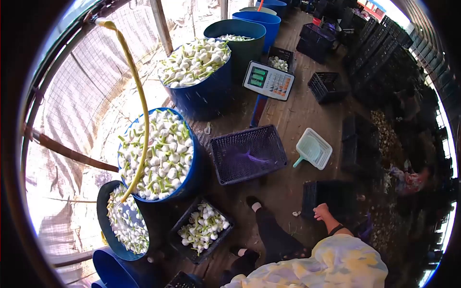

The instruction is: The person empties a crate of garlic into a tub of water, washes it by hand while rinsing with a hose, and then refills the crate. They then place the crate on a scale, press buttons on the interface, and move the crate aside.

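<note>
The black crate is sitting on the plank floor just ahead of the person. The right hand is hovering at the crate's near left corner, at or just off its rim, with a dark band on the wrist. The hand is showing too small to tell whether its fingers are spread or curled, and nothing is showing in it. The left hand is staying out of view. Just beyond the black crate, a pale green scoop is lying flat. Left of the black crate, an empty purple basket is standing. Farther left of the crate, a blue barrel is brimming with white bulbs on green stalks, and a yellow hose is hanging over it. Nearer than the barrel, still left of the black crate, a small crate is holding more bulbs. Well beyond the black crate, a weighing scale is resting.
</note>
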### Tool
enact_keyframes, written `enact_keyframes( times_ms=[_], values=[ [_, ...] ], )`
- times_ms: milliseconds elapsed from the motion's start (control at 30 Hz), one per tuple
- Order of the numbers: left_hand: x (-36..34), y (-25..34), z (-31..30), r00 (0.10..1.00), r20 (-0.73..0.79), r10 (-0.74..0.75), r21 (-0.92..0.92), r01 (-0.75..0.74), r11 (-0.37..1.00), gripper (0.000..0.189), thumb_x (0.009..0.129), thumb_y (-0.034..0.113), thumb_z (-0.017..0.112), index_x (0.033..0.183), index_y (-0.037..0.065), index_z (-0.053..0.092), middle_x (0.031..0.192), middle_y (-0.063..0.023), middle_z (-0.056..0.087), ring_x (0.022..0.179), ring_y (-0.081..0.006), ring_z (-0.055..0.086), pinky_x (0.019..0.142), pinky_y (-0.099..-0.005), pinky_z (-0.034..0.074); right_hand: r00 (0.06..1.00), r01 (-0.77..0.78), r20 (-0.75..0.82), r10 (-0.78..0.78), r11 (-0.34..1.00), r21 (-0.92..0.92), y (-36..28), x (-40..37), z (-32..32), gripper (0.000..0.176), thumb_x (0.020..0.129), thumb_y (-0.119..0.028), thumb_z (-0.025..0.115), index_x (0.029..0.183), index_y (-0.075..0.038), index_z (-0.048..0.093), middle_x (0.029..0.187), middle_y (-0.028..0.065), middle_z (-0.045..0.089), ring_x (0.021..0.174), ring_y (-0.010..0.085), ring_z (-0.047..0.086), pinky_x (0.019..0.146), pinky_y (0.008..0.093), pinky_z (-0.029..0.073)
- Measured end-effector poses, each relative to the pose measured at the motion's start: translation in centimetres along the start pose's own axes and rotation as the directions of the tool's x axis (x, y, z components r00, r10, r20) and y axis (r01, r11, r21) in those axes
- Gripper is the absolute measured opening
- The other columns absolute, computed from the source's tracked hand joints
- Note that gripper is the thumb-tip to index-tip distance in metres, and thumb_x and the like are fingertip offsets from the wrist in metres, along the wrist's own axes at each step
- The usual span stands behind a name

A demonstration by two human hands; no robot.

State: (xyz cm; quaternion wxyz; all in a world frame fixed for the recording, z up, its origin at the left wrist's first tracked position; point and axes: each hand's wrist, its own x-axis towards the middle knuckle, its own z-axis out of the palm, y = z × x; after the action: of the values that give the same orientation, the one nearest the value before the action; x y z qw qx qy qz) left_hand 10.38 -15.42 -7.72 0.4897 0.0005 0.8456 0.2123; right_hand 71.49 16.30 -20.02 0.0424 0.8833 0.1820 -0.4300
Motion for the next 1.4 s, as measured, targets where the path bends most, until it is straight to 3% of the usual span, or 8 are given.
enact_keyframes(
  times_ms=[233, 633, 833, 933, 1067, 1200, 1333, 1400],
  values=[
    [-5.6, 11.5, 5.4, 0.998, -0.063, -0.022, -0.034, 0.020, 0.999, 0.011, 0.075, 0.015, 0.058, 0.082, 0.007, 0.059, 0.076, -0.0093, 0.059, 0.066, -0.0225, 0.057, 0.056, -0.0341, 0.046, 0.939, 0.183, 0.298, -0.170, 0.983, -0.014, -9.7, 2.0, -0.2, 0.013, 0.078, -0.015, 0.060, 0.087, -0.005, 0.063, 0.076, 0.0069, 0.063, 0.062, 0.0200, 0.065, 0.049, 0.0350, 0.053],
    [-9.8, 20.4, 6.2, 0.986, -0.167, -0.005, -0.042, -0.002, 0.999, 0.006, 0.074, 0.013, 0.056, 0.074, 0.007, 0.054, 0.069, -0.0081, 0.055, 0.061, -0.0213, 0.054, 0.051, -0.0329, 0.043, 0.931, 0.273, 0.216, -0.295, 0.954, 0.127, -20.0, 6.3, -7.6, 0.009, 0.076, -0.010, 0.056, 0.079, -0.005, 0.063, 0.069, 0.0048, 0.061, 0.056, 0.0161, 0.063, 0.045, 0.0325, 0.051],
    [-10.5, 20.4, 7.9, 0.984, -0.180, -0.007, -0.040, 0.000, 0.999, 0.006, 0.074, 0.012, 0.055, 0.071, 0.007, 0.052, 0.065, -0.0075, 0.052, 0.058, -0.0208, 0.053, 0.049, -0.0323, 0.042, 0.744, 0.577, -0.007, -0.668, 0.637, 0.511, -35.5, 7.8, -10.0, 0.015, 0.081, -0.016, 0.055, 0.087, -0.005, 0.064, 0.068, -0.0005, 0.058, 0.057, 0.0073, 0.054, 0.045, 0.0218, 0.043],
    [-13.1, 18.0, 9.3, 0.979, -0.190, -0.069, -0.062, 0.058, 0.996, 0.007, 0.073, 0.011, 0.054, 0.069, 0.007, 0.050, 0.063, -0.0072, 0.051, 0.057, -0.0205, 0.052, 0.047, -0.0320, 0.041, 0.687, 0.669, 0.009, -0.727, 0.636, 0.385, -42.1, 7.5, -11.2, 0.017, 0.081, -0.020, 0.059, 0.090, -0.006, 0.062, 0.072, 0.0005, 0.059, 0.060, 0.0075, 0.056, 0.048, 0.0215, 0.043],
    [-15.9, 13.2, 13.0, 0.968, -0.152, -0.201, -0.098, 0.188, 0.977, 0.009, 0.073, 0.010, 0.054, 0.066, 0.007, 0.049, 0.061, -0.0068, 0.050, 0.055, -0.0201, 0.051, 0.046, -0.0316, 0.040, 0.891, 0.358, 0.223, -0.395, 0.914, 0.189, -40.6, 7.9, -5.3, 0.036, 0.078, -0.036, 0.066, 0.096, -0.006, 0.059, 0.082, 0.0056, 0.063, 0.068, 0.0151, 0.062, 0.057, 0.0325, 0.051],
    [-12.2, 11.7, 16.6, 0.960, -0.141, -0.244, -0.159, 0.221, 0.962, 0.011, 0.073, 0.009, 0.053, 0.064, 0.007, 0.047, 0.059, -0.0064, 0.048, 0.054, -0.0198, 0.050, 0.044, -0.0312, 0.039, 0.813, -0.228, 0.582, 0.025, 0.933, 0.279, -31.0, 11.9, 8.6, 0.085, 0.066, -0.052, 0.074, 0.121, 0.004, 0.042, 0.114, 0.0240, 0.052, 0.099, 0.0368, 0.057, 0.080, 0.0560, 0.048],
    [-1.9, 14.4, 18.2, 0.978, -0.179, -0.109, -0.235, 0.066, 0.970, 0.013, 0.072, 0.009, 0.052, 0.061, 0.007, 0.045, 0.056, -0.0060, 0.047, 0.052, -0.0194, 0.049, 0.042, -0.0308, 0.038, 0.759, -0.478, 0.646, -0.077, 0.607, 0.634, -28.2, 14.2, 20.3, 0.092, 0.071, -0.044, 0.073, 0.138, -0.004, 0.024, 0.143, 0.0190, 0.021, 0.131, 0.0337, 0.026, 0.097, 0.0579, 0.032],
    [0.8, 16.1, 18.2, 0.982, -0.188, -0.005, -0.206, -0.035, 0.978, 0.010, 0.084, 0.015, 0.050, 0.078, 0.007, 0.052, 0.060, -0.0034, 0.050, 0.050, -0.0191, 0.053, 0.041, -0.0318, 0.043, 0.834, -0.492, 0.552, -0.019, 0.429, 0.758, -29.2, 14.4, 23.5, 0.070, 0.074, -0.027, 0.073, 0.132, -0.011, 0.037, 0.140, 0.0176, 0.029, 0.127, 0.0337, 0.032, 0.098, 0.0566, 0.032]
  ],
)
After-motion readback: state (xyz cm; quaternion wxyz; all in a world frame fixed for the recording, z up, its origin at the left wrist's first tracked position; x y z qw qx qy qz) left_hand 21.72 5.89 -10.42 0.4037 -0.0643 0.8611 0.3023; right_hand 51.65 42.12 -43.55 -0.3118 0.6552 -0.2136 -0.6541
